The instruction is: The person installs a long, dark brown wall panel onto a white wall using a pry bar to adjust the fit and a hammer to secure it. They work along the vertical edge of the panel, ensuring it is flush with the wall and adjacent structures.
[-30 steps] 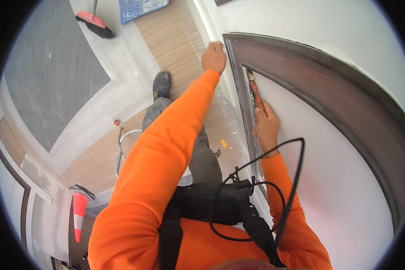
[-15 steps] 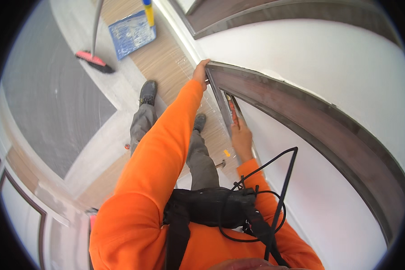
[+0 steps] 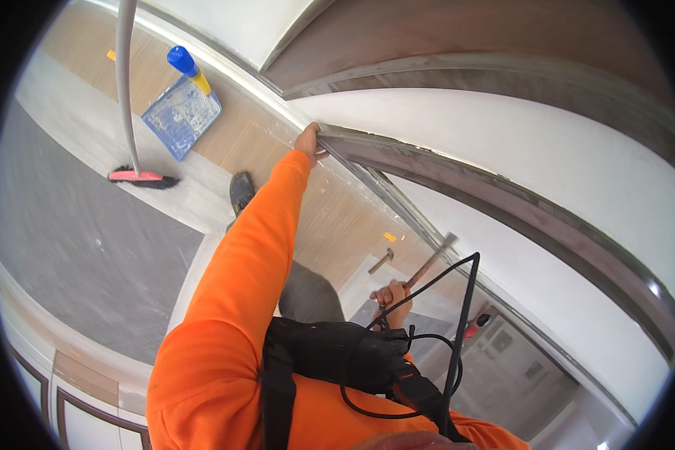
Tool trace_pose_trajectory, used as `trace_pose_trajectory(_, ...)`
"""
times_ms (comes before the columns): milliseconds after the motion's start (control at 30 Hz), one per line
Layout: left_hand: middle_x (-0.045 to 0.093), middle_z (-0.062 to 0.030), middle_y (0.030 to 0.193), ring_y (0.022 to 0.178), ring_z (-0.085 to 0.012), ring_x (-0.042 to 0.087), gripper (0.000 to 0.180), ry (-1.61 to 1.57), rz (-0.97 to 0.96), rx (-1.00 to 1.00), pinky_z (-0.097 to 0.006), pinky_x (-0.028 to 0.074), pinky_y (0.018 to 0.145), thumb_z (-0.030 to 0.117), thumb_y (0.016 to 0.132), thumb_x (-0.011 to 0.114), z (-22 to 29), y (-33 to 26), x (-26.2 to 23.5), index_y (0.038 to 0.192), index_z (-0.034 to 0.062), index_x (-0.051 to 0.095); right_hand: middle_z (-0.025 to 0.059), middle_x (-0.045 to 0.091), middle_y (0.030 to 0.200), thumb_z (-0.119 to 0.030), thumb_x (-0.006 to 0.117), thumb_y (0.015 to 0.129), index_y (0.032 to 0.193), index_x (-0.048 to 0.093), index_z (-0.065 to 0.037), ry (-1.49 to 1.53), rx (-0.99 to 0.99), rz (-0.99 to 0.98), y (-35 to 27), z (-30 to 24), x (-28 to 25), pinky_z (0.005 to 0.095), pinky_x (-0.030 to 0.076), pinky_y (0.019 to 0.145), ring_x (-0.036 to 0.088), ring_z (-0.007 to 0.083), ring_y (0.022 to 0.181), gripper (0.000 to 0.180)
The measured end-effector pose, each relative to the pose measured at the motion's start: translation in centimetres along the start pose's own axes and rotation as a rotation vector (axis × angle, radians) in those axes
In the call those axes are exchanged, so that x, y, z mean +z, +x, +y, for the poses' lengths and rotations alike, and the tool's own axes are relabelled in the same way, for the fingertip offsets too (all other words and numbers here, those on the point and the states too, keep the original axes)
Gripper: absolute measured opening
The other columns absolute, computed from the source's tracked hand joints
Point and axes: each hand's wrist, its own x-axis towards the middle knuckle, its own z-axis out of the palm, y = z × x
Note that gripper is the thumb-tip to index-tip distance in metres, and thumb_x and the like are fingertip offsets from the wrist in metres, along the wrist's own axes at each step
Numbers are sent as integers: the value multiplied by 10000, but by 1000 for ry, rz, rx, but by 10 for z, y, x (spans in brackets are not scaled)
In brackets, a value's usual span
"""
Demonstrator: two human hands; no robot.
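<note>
A view from the head looks steeply down a person in an orange long-sleeved top. The left hand reaches far out with the arm straight and is closed over the near end of a dark grey door frame strip, which runs along the edge of a white wall. The right hand sits close to the chest, fingers wrapped tight around the wooden handle of one hammer, whose metal head points up and away, just beside the strip but not clearly touching it.

A black chest harness with a looping black cable sits below the right hand.

The floor lies well below, partly grey sheeting, partly pale wood boards, with wide open room on the left side. On it are one blue paint tray with one blue-and-yellow roller resting across its far end, and one red-headed broom with a long grey handle. One dark shoe shows beside the left sleeve. Two small yellow bits lie on the boards, well apart.
</note>
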Motion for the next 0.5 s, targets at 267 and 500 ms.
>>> trace_pose_trajectory(267,529,-198,1340,1246,-362,530,520,90,-73,7,-569,416,1096,369,935,484,1,-19,13,1320,19,499,82,704,1034,-197,611,992,1072,644,-12,129,-599,140,73,-11,169,240,417,614,603,117,831,204)
trace_pose_trajectory(500,498,-216,1358,1269,-365,516,516,153,-155,18,-574,405,1114,362,963,421,12,-9,8,1324,-3,477,96,651,1192,26,518,943,1259,585,2,293,-524,102,137,44,216,250,486,795,619,166,1114,324)
